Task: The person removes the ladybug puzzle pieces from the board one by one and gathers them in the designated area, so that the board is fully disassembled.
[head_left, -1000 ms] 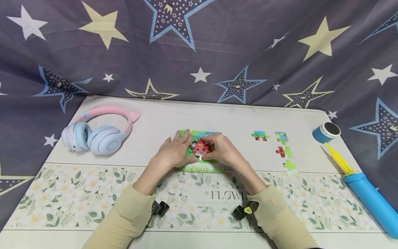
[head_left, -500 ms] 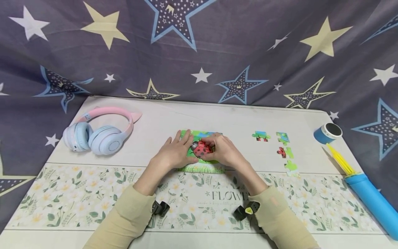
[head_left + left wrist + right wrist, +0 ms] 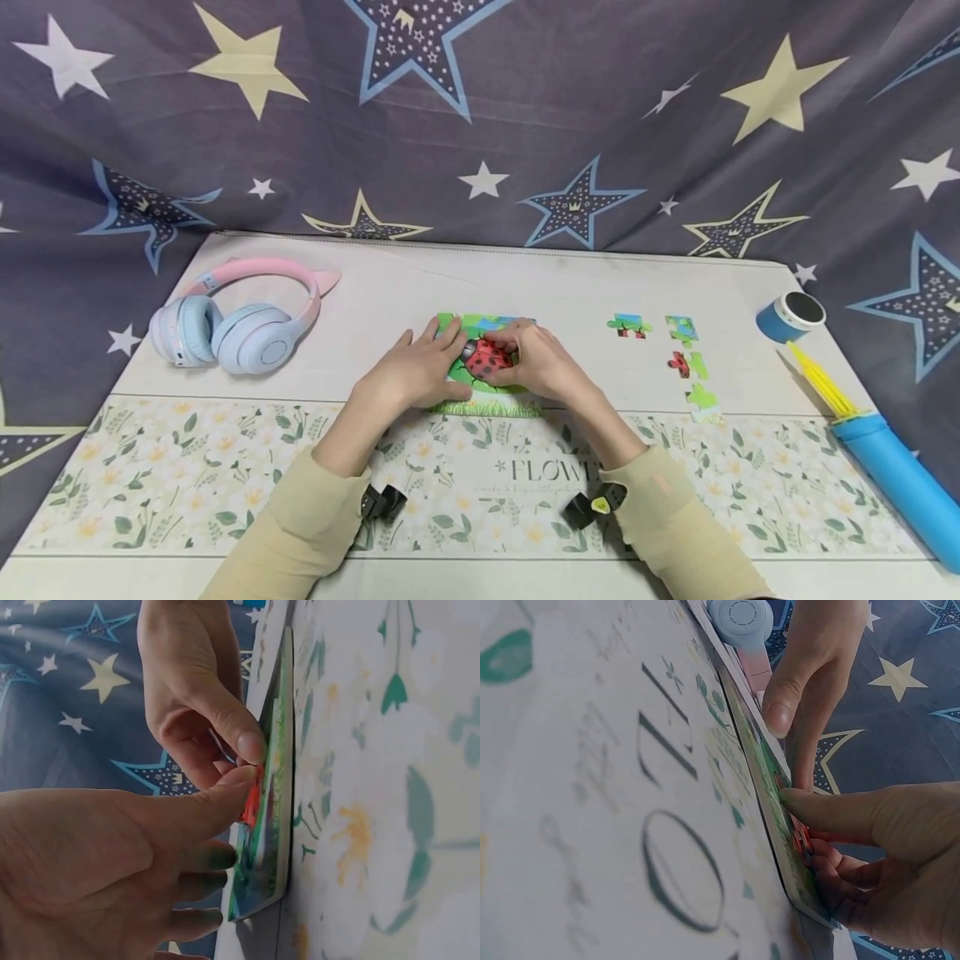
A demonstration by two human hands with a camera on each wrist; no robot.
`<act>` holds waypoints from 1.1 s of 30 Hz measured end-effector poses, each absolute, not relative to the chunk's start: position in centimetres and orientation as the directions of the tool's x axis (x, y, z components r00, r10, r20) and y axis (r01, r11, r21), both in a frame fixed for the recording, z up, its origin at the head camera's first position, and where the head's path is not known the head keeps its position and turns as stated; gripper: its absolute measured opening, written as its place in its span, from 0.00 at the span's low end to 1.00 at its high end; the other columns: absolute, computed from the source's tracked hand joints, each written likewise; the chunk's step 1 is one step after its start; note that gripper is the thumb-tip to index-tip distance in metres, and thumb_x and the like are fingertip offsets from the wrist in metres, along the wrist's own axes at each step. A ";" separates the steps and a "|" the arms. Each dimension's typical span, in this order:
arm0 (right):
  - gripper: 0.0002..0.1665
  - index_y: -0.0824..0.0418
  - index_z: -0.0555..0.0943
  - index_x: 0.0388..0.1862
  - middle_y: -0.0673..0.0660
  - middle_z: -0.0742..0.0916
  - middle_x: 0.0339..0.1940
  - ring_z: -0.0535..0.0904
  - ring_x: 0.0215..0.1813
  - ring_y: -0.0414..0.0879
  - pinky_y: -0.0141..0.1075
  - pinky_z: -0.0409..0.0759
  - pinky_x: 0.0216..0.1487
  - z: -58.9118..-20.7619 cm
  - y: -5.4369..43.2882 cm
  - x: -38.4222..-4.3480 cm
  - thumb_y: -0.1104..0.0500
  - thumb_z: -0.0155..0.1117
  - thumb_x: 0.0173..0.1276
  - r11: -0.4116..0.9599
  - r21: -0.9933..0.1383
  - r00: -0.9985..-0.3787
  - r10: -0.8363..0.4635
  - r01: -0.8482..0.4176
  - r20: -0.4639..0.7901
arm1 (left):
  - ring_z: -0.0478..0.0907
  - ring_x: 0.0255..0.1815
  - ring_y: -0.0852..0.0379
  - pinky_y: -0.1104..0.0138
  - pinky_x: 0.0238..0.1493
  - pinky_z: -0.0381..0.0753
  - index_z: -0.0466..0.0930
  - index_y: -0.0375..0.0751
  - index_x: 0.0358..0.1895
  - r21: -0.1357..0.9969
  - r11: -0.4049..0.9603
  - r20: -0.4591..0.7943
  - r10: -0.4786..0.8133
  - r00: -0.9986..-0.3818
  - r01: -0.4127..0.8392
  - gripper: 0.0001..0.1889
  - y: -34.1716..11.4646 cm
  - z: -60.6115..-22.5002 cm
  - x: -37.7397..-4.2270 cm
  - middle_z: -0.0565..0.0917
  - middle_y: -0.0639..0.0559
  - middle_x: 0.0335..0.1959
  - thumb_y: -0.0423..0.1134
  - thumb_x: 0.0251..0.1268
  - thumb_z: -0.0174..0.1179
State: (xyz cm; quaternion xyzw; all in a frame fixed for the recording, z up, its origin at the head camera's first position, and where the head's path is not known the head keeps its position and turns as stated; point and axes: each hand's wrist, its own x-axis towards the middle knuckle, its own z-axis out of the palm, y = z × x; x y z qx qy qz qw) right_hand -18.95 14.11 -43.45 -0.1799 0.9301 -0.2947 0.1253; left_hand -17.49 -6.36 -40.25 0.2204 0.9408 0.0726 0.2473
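Observation:
A jigsaw puzzle (image 3: 487,407) with a red ladybug (image 3: 487,358) on green grass lies at the middle of the table. My left hand (image 3: 414,371) rests on its left part, fingers straight and spread, thumb near the ladybug's lower edge. From the right, my right hand (image 3: 546,358) curls thumb and fingers at the ladybug's right side, pinching a red puzzle piece (image 3: 801,838); the fingers hide most of that piece. The left wrist view shows the right thumb and the left thumb close together over the red part (image 3: 253,799).
Several loose puzzle pieces (image 3: 700,400) lie to the right, with another small joined part (image 3: 628,326) beside them. Pink and blue headphones (image 3: 258,337) sit at the left. A blue jar (image 3: 791,318) and a blue tube with a yellow tip (image 3: 888,475) are at the right edge.
A pale patch at the ladybug's lower edge one second ago no longer shows. My left hand has shifted slightly left and toward me; the right hand stays at the ladybug's right side.

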 end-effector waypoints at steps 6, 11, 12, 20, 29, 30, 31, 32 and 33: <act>0.38 0.58 0.80 0.69 0.58 0.87 0.56 0.82 0.56 0.53 0.48 0.82 0.60 -43.5 14.2 -19.1 0.53 0.81 0.60 0.755 -0.596 -0.901 -0.418 -0.272 -0.118 | 0.40 0.88 0.38 0.39 0.84 0.47 0.51 0.41 0.84 0.223 0.891 -0.448 0.455 -0.770 0.397 0.45 -6.2 -40.0 -17.1 0.44 0.44 0.87 0.59 0.73 0.59; 0.37 0.59 0.82 0.67 0.58 0.88 0.55 0.82 0.56 0.52 0.48 0.82 0.59 -43.5 14.1 -19.1 0.55 0.82 0.59 0.745 -0.606 -0.902 -0.419 -0.278 -0.101 | 0.39 0.88 0.38 0.40 0.85 0.48 0.50 0.39 0.84 0.196 0.902 -0.454 0.432 -0.779 0.386 0.48 -5.9 -40.1 -16.8 0.43 0.43 0.87 0.61 0.71 0.60; 0.37 0.59 0.82 0.67 0.58 0.88 0.55 0.82 0.55 0.52 0.48 0.82 0.59 -43.5 14.2 -19.1 0.55 0.82 0.58 0.741 -0.610 -0.902 -0.421 -0.281 -0.096 | 0.39 0.88 0.38 0.40 0.85 0.48 0.50 0.39 0.84 0.191 0.903 -0.454 0.430 -0.781 0.386 0.49 -5.8 -40.1 -16.8 0.43 0.43 0.87 0.61 0.71 0.61; 0.39 0.58 0.83 0.66 0.58 0.88 0.49 0.83 0.50 0.51 0.45 0.84 0.53 -43.4 14.2 -19.1 0.57 0.85 0.54 0.730 -0.632 -0.912 -0.401 -0.261 -0.087 | 0.39 0.88 0.38 0.40 0.84 0.49 0.51 0.38 0.83 0.178 0.904 -0.448 0.427 -0.786 0.389 0.49 -5.6 -40.0 -16.6 0.43 0.43 0.87 0.61 0.70 0.62; 0.39 0.58 0.81 0.68 0.59 0.86 0.51 0.85 0.51 0.51 0.42 0.86 0.55 -43.3 14.5 -19.2 0.61 0.83 0.55 0.720 -0.642 -0.902 -0.420 -0.263 -0.101 | 0.41 0.88 0.38 0.40 0.84 0.51 0.52 0.37 0.83 0.185 0.903 -0.437 0.430 -0.790 0.389 0.49 -5.6 -40.0 -16.6 0.45 0.42 0.87 0.60 0.70 0.62; 0.39 0.58 0.81 0.68 0.59 0.86 0.52 0.85 0.51 0.51 0.42 0.86 0.55 -43.3 14.5 -19.3 0.62 0.82 0.56 0.718 -0.643 -0.901 -0.422 -0.264 -0.102 | 0.41 0.88 0.38 0.40 0.84 0.51 0.52 0.38 0.83 0.184 0.903 -0.436 0.429 -0.791 0.389 0.49 -5.5 -40.0 -16.6 0.45 0.42 0.87 0.60 0.70 0.62; 0.38 0.58 0.81 0.69 0.60 0.86 0.53 0.85 0.51 0.51 0.42 0.86 0.55 -43.3 14.6 -19.3 0.62 0.82 0.57 0.716 -0.647 -0.900 -0.424 -0.263 -0.103 | 0.41 0.87 0.38 0.40 0.84 0.51 0.52 0.38 0.83 0.184 0.903 -0.435 0.429 -0.791 0.389 0.49 -5.5 -40.0 -16.6 0.45 0.42 0.87 0.60 0.70 0.62; 0.38 0.58 0.81 0.69 0.60 0.86 0.53 0.85 0.52 0.52 0.42 0.86 0.55 -43.3 14.6 -19.3 0.62 0.81 0.58 0.715 -0.648 -0.899 -0.425 -0.263 -0.104 | 0.41 0.87 0.38 0.40 0.84 0.51 0.52 0.38 0.83 0.182 0.903 -0.434 0.429 -0.792 0.389 0.49 -5.5 -40.0 -16.6 0.45 0.42 0.87 0.60 0.70 0.62; 0.38 0.58 0.80 0.69 0.60 0.86 0.54 0.85 0.52 0.52 0.42 0.86 0.55 -43.3 14.6 -19.3 0.63 0.81 0.58 0.714 -0.650 -0.899 -0.426 -0.261 -0.106 | 0.41 0.87 0.38 0.40 0.84 0.51 0.52 0.38 0.83 0.180 0.903 -0.434 0.428 -0.793 0.389 0.49 -5.5 -40.0 -16.6 0.45 0.42 0.87 0.60 0.70 0.62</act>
